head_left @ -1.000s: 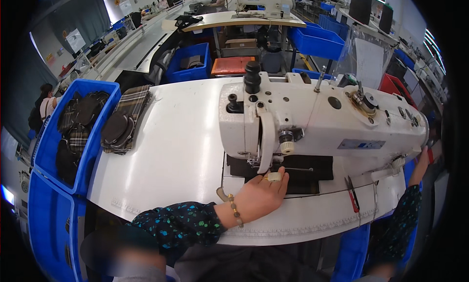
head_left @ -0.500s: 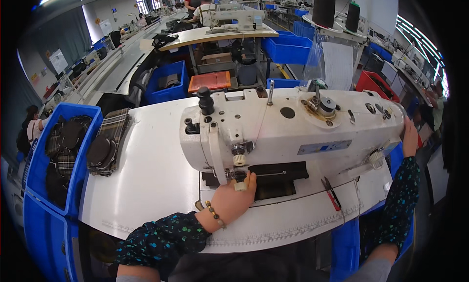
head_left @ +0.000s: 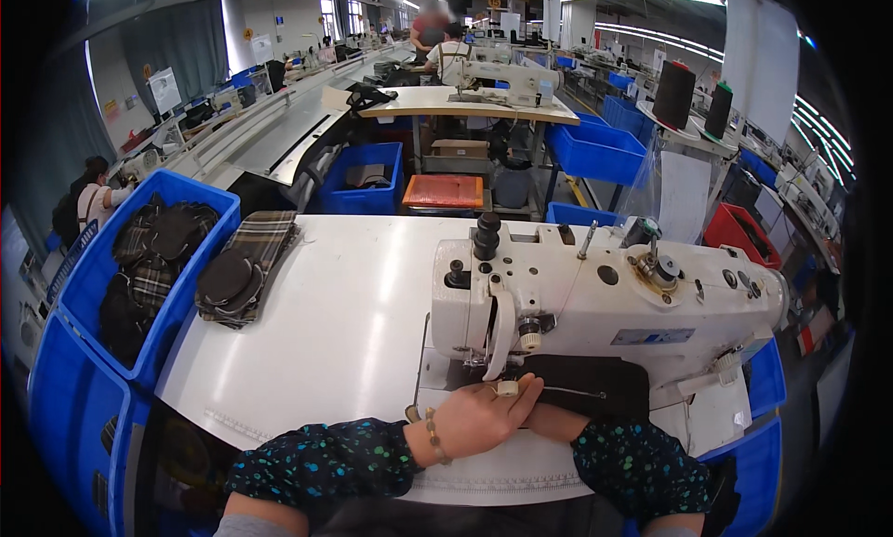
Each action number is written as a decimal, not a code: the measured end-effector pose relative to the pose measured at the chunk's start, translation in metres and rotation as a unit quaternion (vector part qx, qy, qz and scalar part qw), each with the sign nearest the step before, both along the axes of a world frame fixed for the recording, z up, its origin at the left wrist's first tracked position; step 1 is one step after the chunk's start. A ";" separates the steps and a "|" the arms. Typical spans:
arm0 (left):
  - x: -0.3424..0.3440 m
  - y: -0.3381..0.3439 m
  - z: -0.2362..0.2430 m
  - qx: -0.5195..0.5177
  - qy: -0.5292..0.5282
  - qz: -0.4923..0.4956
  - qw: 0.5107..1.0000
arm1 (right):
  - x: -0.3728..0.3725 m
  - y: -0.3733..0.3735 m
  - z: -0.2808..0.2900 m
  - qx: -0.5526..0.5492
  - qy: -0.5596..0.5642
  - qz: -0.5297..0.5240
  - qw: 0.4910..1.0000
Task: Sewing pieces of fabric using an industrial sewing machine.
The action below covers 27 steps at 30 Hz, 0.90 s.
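Note:
A white sewing machine (head_left: 577,300) stands on a pale table, dark cloth (head_left: 614,377) lying under its arm. Below the needle end, my left hand (head_left: 474,421) is bent with fingers drawn together, next to a cream knob (head_left: 507,388). Its fingertips are partly hidden, and whatever they hold does not show. My right hand (head_left: 551,422) reaches in from the right, close against the left one. Its fingers are hidden behind the left hand. Both forearms wear dark spotted sleeves.
At the left, a blue bin (head_left: 130,351) holds dark and plaid pieces. Beside it lies folded plaid cloth (head_left: 265,244) with a dark round piece (head_left: 230,281). Thread cones (head_left: 673,95) stand at the back right. Two people are at the far end.
My right hand has left the machine's right end and come in beside my left hand. The view has shifted. More dark cloth shows under the arm; the red-handled snips are out of sight.

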<state>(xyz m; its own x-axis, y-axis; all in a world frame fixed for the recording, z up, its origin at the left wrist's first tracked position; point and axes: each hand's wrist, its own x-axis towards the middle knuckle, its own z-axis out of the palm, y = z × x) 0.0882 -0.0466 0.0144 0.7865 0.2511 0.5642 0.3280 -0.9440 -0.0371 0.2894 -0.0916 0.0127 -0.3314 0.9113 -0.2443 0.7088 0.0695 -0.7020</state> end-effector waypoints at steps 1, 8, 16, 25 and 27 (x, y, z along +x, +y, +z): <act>0.001 0.000 0.000 0.034 -0.038 -0.012 0.999 | 0.006 0.007 -0.007 -0.029 -0.009 -0.010 0.999; -0.020 0.008 -0.025 0.038 0.047 -0.008 0.998 | -0.012 -0.039 0.032 0.122 -0.262 -0.030 0.957; -0.025 0.003 -0.022 0.065 0.069 0.067 0.993 | -0.038 -0.033 0.032 0.464 -0.244 0.048 0.850; -0.120 0.015 -0.018 -0.129 0.024 0.063 0.989 | -0.029 0.008 -0.005 0.328 -0.202 0.063 0.921; -0.120 0.034 -0.018 -0.154 0.035 0.077 0.984 | -0.031 0.008 0.000 0.331 -0.169 0.038 0.928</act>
